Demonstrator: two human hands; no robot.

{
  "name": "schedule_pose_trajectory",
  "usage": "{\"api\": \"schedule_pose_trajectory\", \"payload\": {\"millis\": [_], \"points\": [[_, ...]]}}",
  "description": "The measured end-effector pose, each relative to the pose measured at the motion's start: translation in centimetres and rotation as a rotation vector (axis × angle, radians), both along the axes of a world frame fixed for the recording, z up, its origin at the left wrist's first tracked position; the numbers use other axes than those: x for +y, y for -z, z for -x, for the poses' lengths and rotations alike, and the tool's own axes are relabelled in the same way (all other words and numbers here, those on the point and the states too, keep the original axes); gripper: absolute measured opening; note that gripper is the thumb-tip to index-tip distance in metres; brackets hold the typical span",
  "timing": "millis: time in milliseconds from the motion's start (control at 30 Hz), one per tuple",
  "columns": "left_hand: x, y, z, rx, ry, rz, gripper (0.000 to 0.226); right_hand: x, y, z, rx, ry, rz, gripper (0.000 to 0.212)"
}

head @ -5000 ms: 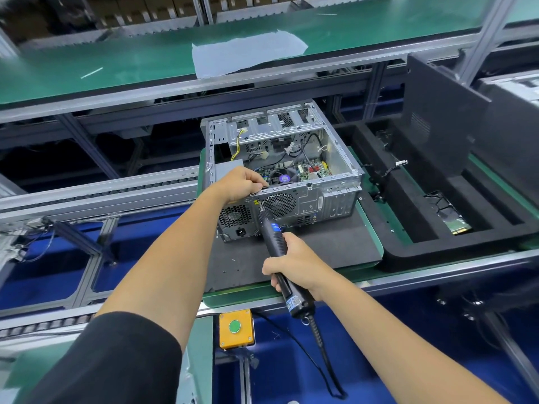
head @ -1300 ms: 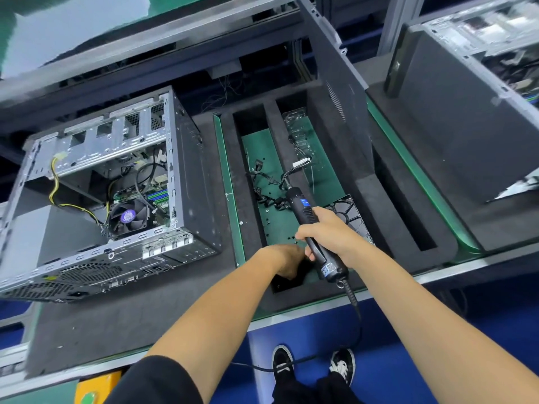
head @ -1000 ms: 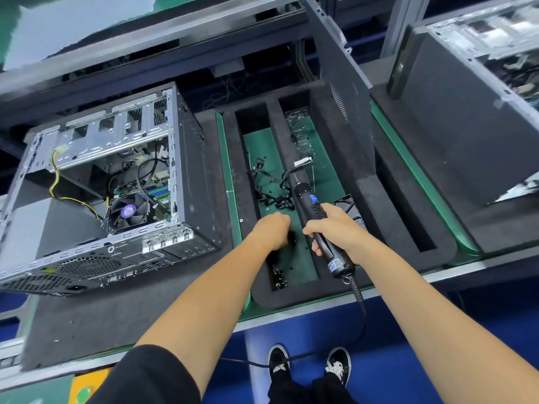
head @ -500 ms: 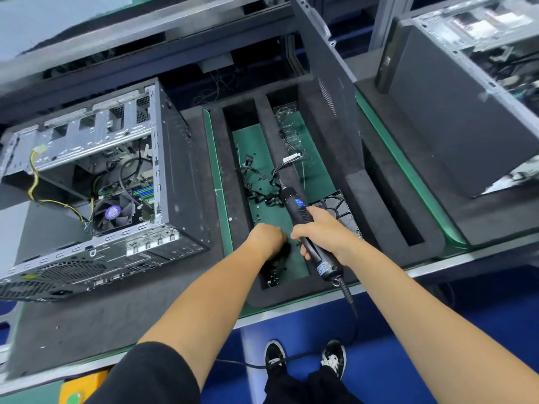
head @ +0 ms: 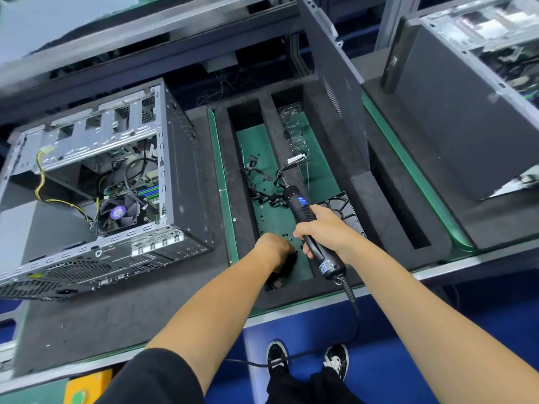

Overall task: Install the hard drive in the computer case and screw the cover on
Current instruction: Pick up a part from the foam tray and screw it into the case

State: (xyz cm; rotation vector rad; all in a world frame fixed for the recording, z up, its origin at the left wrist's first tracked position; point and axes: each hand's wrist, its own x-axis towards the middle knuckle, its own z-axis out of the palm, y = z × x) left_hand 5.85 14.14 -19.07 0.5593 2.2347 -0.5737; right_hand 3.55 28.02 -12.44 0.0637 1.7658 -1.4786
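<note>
The open computer case [head: 172,158] lies on the black mat at the left, its fan and cables showing. Its dark side cover [head: 329,83] stands upright in the black foam tray [head: 382,205]. My left hand [head: 274,247] reaches knuckles-up into the near end of the tray's green-floored compartment, among small black screws [head: 284,235]; its fingertips are hidden. My right hand [head: 323,231] grips the black electric screwdriver [head: 299,201], tip pointing away over the tray. A flat black part with a round pattern [head: 344,208] lies just behind that hand.
Black cables [head: 262,177] and a clear plastic insert [head: 294,126] lie farther back in the tray. A second computer case [head: 466,112] stands at the right. The screwdriver's cord [head: 354,310] hangs down past the bench edge towards my shoes on the blue floor.
Five seconds ago both hands worked at the case's rear with the screwdriver. Both are now over the foam tray. In the last second my left hand dipped towards the screws at the near end.
</note>
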Motion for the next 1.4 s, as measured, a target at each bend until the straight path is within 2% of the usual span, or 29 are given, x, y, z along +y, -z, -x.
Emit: {"api": "schedule_pose_trajectory", "payload": {"millis": [300,433,600,700,833,1033,1133,1400], "points": [[-0.2,-0.5,0.7,-0.074,-0.051,-0.083,0.028,-0.4,0.5,0.5,-0.004,0.027,-0.001,0.025],[-0.6,-0.8,1.4,-0.067,-0.227,-0.19,0.034,-0.6,0.5,0.5,0.003,0.02,-0.011,0.025],[-1.3,-1.1,2.4,0.006,-0.523,-0.406,0.024,-0.5,0.3,0.5,0.007,0.013,-0.026,0.025],[-1.6,-1.4,2.8,0.072,-0.594,-0.484,0.019,-0.3,0.3,0.5,0.003,0.021,-0.028,0.025],[-1.5,-1.2,2.5,0.069,-0.561,-0.448,0.022,-0.1,0.2,0.5,0.001,0.022,-0.038,0.028],[-0.8,-0.2,1.3,-0.074,-0.358,-0.263,0.042,0.0,-0.2,0.4,-0.006,0.026,-0.021,0.026],[-0.6,-0.1,1.1,-0.033,-0.29,-0.251,0.031,-0.2,-0.4,0.4,-0.005,0.03,-0.018,0.025],[-0.5,0.2,0.7,-0.102,-0.342,-0.299,0.035,-0.5,-0.4,0.3,0.008,0.034,-0.017,0.024]]}}
